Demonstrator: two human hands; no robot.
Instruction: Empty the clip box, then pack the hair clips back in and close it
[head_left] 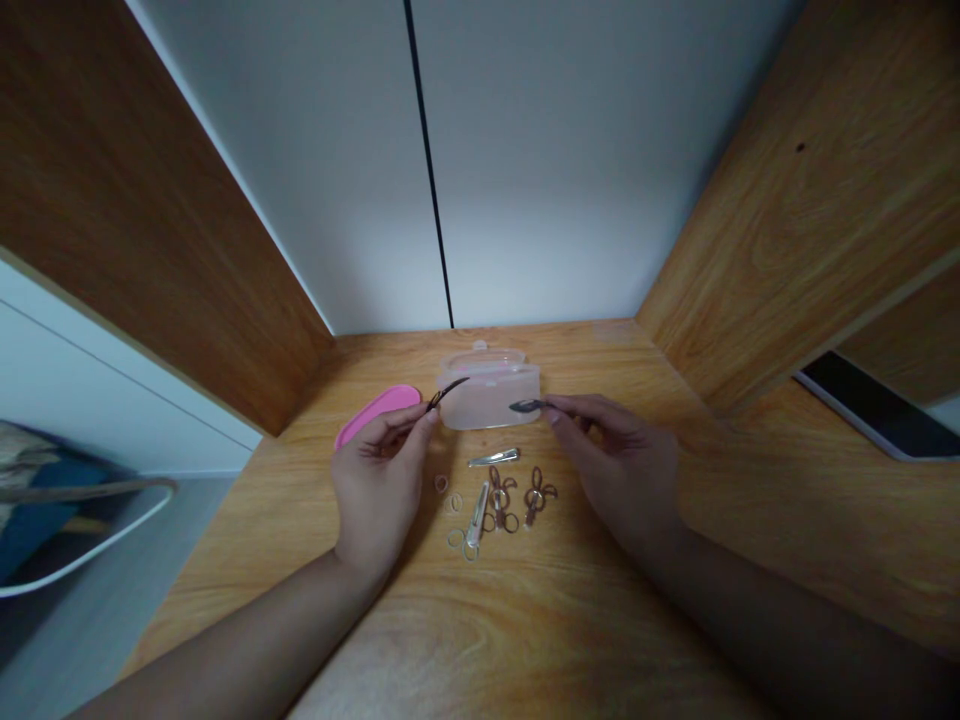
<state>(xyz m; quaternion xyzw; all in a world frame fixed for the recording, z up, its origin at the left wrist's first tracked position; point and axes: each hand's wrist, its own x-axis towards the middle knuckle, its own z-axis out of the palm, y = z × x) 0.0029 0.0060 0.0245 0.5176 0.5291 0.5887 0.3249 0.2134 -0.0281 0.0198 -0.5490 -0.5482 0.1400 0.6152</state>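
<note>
Pinched in the fingers of my left hand [382,480] is a thin black hair clip [452,388], its tip pointing right over the case. My right hand [622,465] is closed on a dark snap hair clip [526,406], held in front of a translucent pink case [487,402] whose lid stands open at the back. Between my hands lie a silver hair clip [495,457], a pale clip [476,515], two brown bunny-shaped pieces [500,497] and several small hair ties [454,503]. Behind my left hand rests a pink oval tray or lid [384,402].
A smartphone [877,400] lies at the right on the wooden table [480,640]. Wooden panels [795,200] rise on both sides, with a white cupboard front [540,180] behind. Past the left edge, a white curved tube [112,555] shows above the floor.
</note>
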